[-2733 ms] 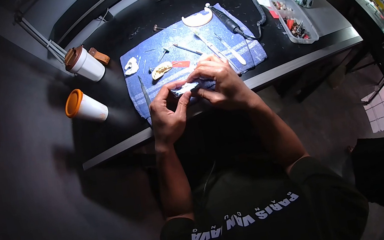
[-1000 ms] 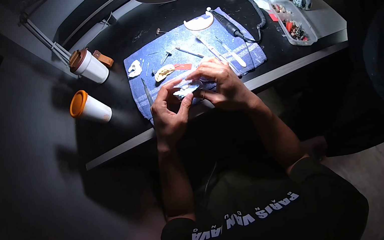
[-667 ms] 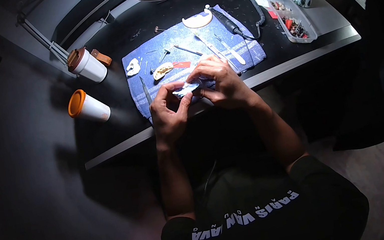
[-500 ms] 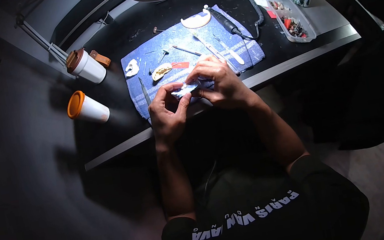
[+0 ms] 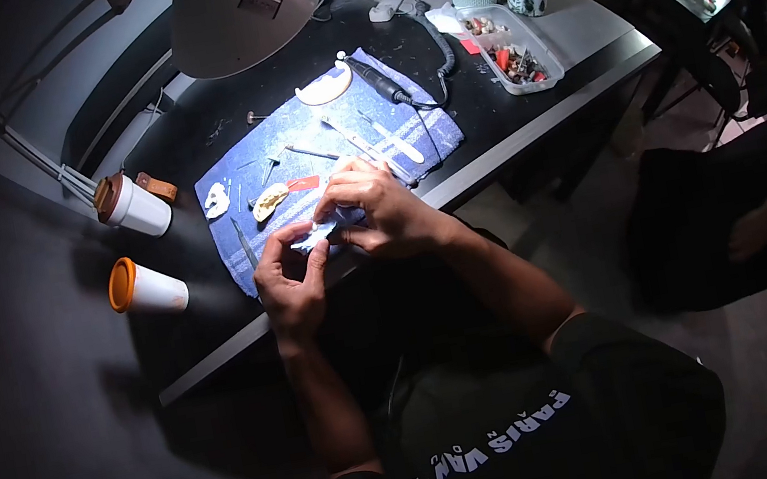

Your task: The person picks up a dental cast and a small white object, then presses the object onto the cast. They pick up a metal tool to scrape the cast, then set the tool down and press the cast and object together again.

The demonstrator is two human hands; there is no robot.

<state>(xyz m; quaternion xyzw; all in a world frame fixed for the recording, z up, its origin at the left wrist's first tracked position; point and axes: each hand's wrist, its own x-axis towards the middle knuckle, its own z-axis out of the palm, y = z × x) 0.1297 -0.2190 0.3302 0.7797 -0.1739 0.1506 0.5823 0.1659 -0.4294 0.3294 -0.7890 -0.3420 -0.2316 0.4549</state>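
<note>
Clear box (image 5: 549, 57) of small pieces (image 5: 520, 64)

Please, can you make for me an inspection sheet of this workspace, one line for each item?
Surface: black desk, partly covered by a wrinkled blue towel.
Job's things: small pale piece, held in both hands; cream piece, red strip and slim tools lie on the towel.
Clutter: two lidded cups, brown lid and orange lid, upright or tilted unclear; clear box of small parts.
Hands: left and right together near the towel's edge.
Cables: coiled cord beside the towel; full route unclear.
Surroundings: lamp overhead; another person's hand at right.
</note>
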